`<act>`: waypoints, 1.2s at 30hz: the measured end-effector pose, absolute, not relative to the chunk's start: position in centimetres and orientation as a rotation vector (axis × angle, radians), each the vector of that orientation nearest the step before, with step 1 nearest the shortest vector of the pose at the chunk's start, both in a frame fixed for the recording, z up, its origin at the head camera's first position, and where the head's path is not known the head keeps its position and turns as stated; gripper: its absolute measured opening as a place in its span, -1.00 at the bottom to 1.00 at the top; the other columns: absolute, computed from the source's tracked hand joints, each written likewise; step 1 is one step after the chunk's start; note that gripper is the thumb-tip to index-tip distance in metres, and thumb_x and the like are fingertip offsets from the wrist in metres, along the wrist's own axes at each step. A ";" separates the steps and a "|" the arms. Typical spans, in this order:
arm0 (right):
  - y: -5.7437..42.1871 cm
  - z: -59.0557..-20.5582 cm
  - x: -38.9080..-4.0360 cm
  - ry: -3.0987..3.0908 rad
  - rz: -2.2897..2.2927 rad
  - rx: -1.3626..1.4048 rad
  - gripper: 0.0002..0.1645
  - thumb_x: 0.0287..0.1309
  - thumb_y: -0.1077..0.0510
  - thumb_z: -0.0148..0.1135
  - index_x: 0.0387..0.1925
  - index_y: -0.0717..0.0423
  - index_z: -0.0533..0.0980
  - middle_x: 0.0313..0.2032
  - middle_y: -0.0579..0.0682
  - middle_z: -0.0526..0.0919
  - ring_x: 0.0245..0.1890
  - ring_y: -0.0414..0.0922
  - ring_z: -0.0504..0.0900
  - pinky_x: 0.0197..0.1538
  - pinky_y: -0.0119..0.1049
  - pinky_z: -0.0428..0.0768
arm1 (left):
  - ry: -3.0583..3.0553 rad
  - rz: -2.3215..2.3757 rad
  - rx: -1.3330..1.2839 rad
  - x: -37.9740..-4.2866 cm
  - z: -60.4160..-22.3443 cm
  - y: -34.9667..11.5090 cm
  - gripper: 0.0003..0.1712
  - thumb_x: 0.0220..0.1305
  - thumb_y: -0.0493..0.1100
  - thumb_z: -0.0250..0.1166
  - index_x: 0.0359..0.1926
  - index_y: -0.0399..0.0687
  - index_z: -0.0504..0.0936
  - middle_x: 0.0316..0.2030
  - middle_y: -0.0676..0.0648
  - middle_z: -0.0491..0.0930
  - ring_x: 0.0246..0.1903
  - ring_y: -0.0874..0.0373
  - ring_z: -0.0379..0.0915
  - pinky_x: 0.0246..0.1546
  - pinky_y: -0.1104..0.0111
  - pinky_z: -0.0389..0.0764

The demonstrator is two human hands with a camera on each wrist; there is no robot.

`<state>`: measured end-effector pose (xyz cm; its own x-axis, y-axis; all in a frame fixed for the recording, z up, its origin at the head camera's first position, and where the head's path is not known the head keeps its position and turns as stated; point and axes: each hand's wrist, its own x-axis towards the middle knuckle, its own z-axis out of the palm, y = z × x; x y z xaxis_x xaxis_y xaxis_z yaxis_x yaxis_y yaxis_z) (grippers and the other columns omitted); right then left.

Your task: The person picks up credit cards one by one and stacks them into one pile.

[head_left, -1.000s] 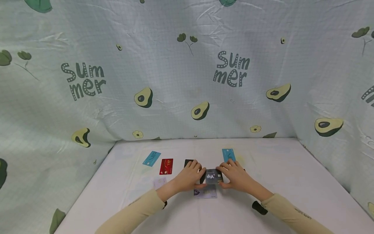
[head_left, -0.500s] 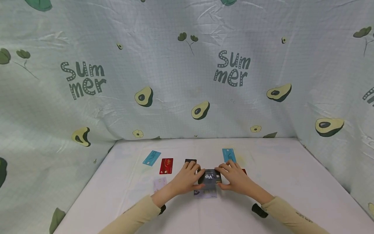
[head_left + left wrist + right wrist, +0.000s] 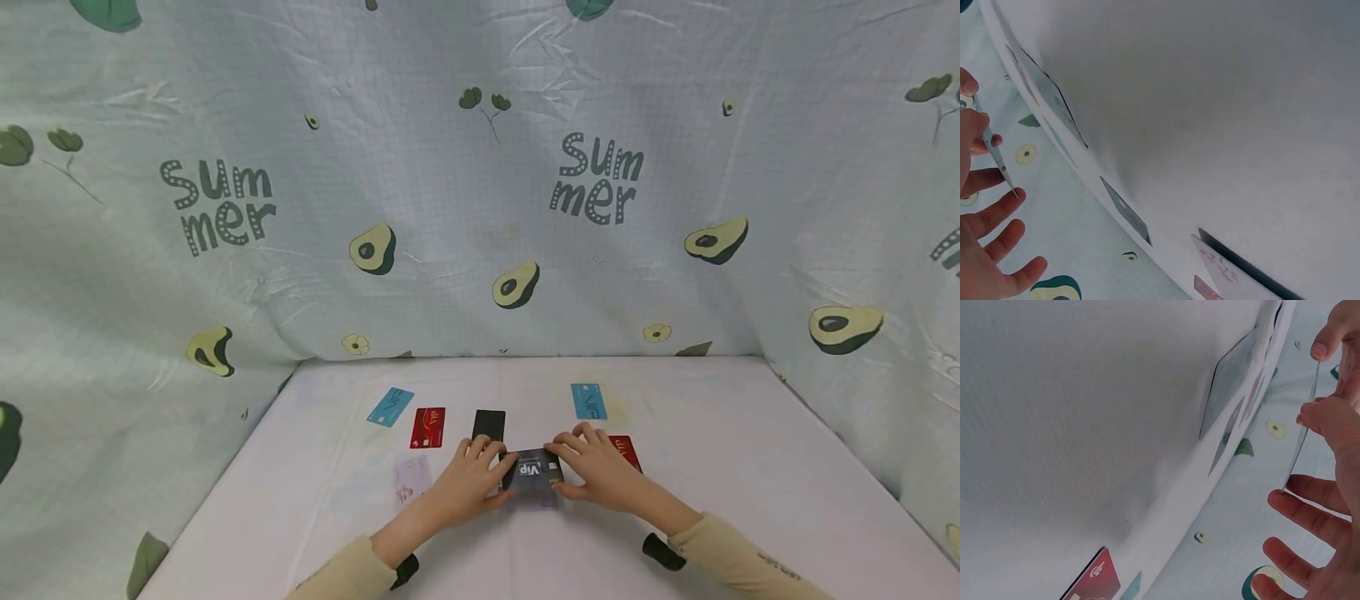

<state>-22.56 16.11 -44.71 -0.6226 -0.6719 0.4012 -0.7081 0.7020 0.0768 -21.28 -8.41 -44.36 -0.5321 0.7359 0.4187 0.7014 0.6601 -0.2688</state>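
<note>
In the head view my left hand (image 3: 468, 482) pinches one end of a black VIP card (image 3: 534, 471), and my right hand (image 3: 597, 472) pinches its other end. The card is raised over a pale purple card (image 3: 550, 502), which it mostly hides. From the left wrist the held card (image 3: 999, 159) appears nearly edge-on, between thumb and fingertip, with the remaining fingers spread. The right wrist view also shows the card (image 3: 1300, 444) edge-on and off the white table (image 3: 1104, 412). Behind the left hand lies a dark card (image 3: 489, 424); a red card (image 3: 626, 452) is partly behind the right hand.
Farther left lie a blue card (image 3: 391, 407), a red card (image 3: 427, 427) and a second purple card (image 3: 412, 479). Another blue card (image 3: 588, 402) lies at the back right. A printed cloth curtain (image 3: 525, 183) stands behind the table. Black wrist devices (image 3: 663, 552) show beneath the sleeves.
Both hands have brought the black VIP card nearer to me and slightly left. It now covers more of the purple card, while the dark card and the right red card show more.
</note>
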 end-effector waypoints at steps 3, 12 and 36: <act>16.1 -44.6 -22.4 -2.529 0.118 1.086 -0.39 -0.13 -0.16 0.29 -0.01 -0.01 0.44 -0.13 -0.17 0.47 -0.17 -0.18 0.27 -0.16 -0.20 0.32 | -2.399 0.106 -1.103 -21.0 -44.5 -8.4 -0.46 0.08 0.20 0.17 0.03 0.06 0.47 -0.12 0.00 0.43 -0.11 0.12 0.24 -0.13 0.24 0.34; 15.9 -44.9 -22.2 -2.565 0.113 1.132 -0.41 -0.06 -0.18 0.24 0.01 -0.02 0.42 -0.12 -0.17 0.46 -0.16 -0.20 0.27 -0.16 -0.23 0.33 | -2.469 0.123 -1.122 -20.3 -44.6 -8.8 -0.42 0.06 0.23 0.18 0.05 0.08 0.46 -0.11 0.01 0.43 -0.07 0.11 0.24 -0.09 0.22 0.32; 15.0 -45.6 -22.5 -2.766 -0.016 1.165 -0.41 -0.04 -0.22 0.19 0.02 -0.05 0.43 -0.11 -0.12 0.51 -0.12 -0.14 0.33 -0.10 -0.13 0.40 | -2.542 0.175 -1.126 -20.6 -45.5 -9.0 -0.47 0.07 0.26 0.14 0.00 0.12 0.48 -0.17 0.05 0.46 -0.13 0.14 0.24 -0.16 0.25 0.31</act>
